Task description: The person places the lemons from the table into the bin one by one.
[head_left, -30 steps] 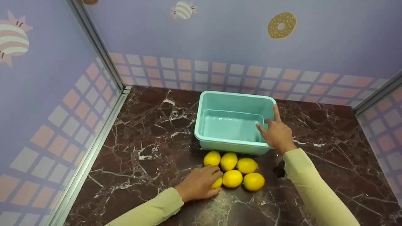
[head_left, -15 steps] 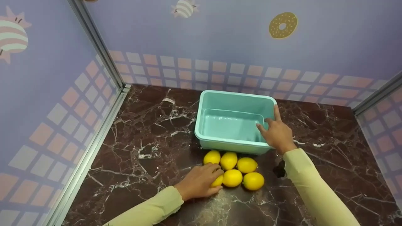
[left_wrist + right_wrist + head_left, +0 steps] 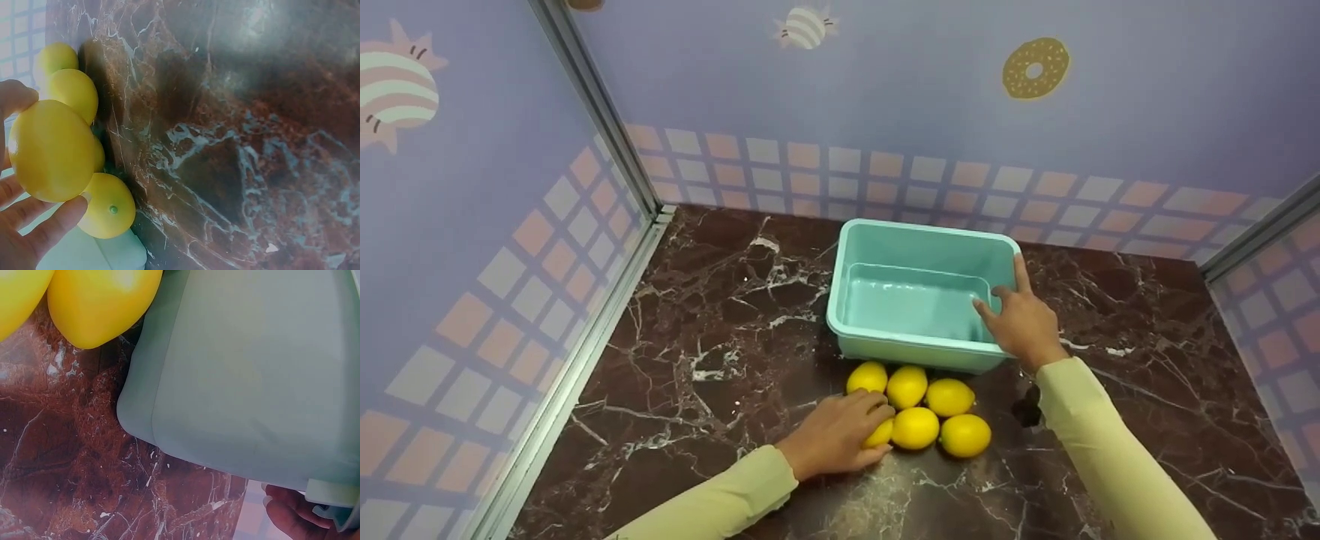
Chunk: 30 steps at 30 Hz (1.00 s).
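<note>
My left hand (image 3: 836,433) grips a yellow lemon (image 3: 53,151), with the thumb on one side and the fingertips on the other. In the head view the hand covers most of that lemon. More lemons lie close beside it, such as one touching neighbour (image 3: 915,428) and another at the right end (image 3: 965,436). Behind them stands a light teal plastic tub (image 3: 922,341) with nothing inside. My right hand (image 3: 1024,322) holds the tub's right rim, its index finger stretched along the edge. In the right wrist view, fingertips (image 3: 287,506) show at the rim.
The dark marbled tabletop (image 3: 720,315) carries everything. A purple back wall (image 3: 885,97) with printed tiles rises just behind the tub, and a side wall with a metal strip (image 3: 600,330) bounds the left. A small dark object (image 3: 1026,409) sits under the right wrist.
Apart from a slight shift of the head view, nearly everything stays in place. The left hand keeps its hold on the lemon, and the right hand stays on the tub's rim.
</note>
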Motion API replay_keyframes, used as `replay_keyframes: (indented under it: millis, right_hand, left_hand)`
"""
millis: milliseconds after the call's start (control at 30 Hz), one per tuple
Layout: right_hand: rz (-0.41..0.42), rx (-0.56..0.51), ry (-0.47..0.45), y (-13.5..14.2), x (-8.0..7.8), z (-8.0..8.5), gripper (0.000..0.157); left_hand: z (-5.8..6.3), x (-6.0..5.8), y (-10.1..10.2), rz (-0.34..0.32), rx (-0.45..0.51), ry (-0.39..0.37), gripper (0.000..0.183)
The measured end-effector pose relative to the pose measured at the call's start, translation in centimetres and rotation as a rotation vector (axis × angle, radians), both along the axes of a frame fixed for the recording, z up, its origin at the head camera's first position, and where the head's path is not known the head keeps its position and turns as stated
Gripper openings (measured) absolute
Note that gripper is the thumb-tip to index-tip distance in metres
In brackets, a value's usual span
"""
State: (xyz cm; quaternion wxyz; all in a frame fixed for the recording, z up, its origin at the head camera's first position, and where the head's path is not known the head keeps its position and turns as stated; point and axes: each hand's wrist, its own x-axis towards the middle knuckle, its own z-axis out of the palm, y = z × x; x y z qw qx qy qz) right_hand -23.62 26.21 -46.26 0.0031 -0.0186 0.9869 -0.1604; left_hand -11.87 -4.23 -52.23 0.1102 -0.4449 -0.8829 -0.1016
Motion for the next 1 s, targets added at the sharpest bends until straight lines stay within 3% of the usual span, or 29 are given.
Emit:
replay_keyframes:
  millis: [500,1000]
  right_hand:
    - [0.001,-0.004,0.007,0.0,-0.1,0.0,0.059]
    - [-0.001,-0.009,0.009,0.3,-0.2,-0.1,0.055]
  left_hand:
    - [0.2,-0.9,1.2,-0.053,0.078,0.106,0.042]
    - [1.7,-1.8,2.1,-0.062,0.090,0.143,0.041]
